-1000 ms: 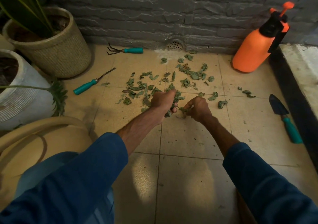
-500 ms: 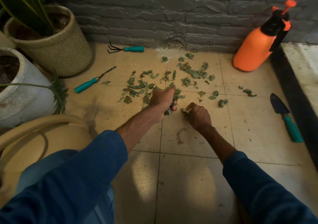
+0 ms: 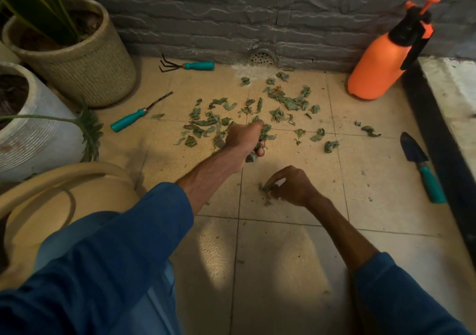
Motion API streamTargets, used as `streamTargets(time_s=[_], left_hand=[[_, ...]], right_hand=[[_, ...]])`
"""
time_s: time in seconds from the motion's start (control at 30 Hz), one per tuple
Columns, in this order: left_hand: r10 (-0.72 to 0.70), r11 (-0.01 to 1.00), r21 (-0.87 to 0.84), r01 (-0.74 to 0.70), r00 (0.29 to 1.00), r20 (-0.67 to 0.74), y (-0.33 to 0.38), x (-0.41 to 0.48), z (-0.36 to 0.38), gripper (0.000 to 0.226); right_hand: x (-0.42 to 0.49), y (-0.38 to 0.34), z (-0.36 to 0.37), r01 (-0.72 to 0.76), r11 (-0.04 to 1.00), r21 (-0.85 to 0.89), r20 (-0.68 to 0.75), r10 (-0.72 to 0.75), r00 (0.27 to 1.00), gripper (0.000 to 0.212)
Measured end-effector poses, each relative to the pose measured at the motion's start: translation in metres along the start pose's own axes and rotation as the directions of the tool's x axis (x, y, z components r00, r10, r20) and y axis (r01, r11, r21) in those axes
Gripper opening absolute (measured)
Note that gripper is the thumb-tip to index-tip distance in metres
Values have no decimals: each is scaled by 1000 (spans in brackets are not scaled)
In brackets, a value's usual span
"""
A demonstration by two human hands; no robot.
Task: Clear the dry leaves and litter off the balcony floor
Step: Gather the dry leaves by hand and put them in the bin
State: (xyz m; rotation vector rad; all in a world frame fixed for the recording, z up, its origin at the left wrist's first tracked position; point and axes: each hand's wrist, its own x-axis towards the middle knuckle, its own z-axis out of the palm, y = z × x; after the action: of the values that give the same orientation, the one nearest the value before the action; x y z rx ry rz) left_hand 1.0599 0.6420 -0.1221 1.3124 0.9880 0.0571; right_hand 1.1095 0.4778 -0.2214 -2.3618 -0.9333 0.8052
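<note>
The tiled floor is far from clear. Most of the dry leaves lie scattered on the far tiles between the woven pot and the orange sprayer; the near tiles carry only crumbs. The left hand clenches a bunch of leaves over the pile. The right hand, nearer the person, pinches small bits at the floor. Curled fingers hide how much each holds. The tan container at the left is cut off, its purpose unclear.
</note>
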Motion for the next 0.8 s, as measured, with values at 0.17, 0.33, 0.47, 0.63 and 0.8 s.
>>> streamTargets(time_s=[0.17,0.33,0.47,0.63,0.8], left_hand=[[2,1000,7,-2,1000,17,1,0,1,27],[4,1000,4,-4,1000,22,4,-2,0,26],[1,1000,-10,-1,1000,9,8,-3,-5,26],[15,1000,-27,-15,1000,-8,17,-2,-20,25],[-11,995,-96,6,999,-50,29,2,-47,24]], right_hand=[[-20,2,45,33,993,-115,-103,-45,994,14],[-29,14,65,112,968,-224,-153,-149,977,19],[-27,11,68,67,953,-296,-161,-119,980,23],[-12,8,66,-16,970,-242,-195,-32,980,26],[-2,9,69,-18,972,-236,-187,-27,982,11]])
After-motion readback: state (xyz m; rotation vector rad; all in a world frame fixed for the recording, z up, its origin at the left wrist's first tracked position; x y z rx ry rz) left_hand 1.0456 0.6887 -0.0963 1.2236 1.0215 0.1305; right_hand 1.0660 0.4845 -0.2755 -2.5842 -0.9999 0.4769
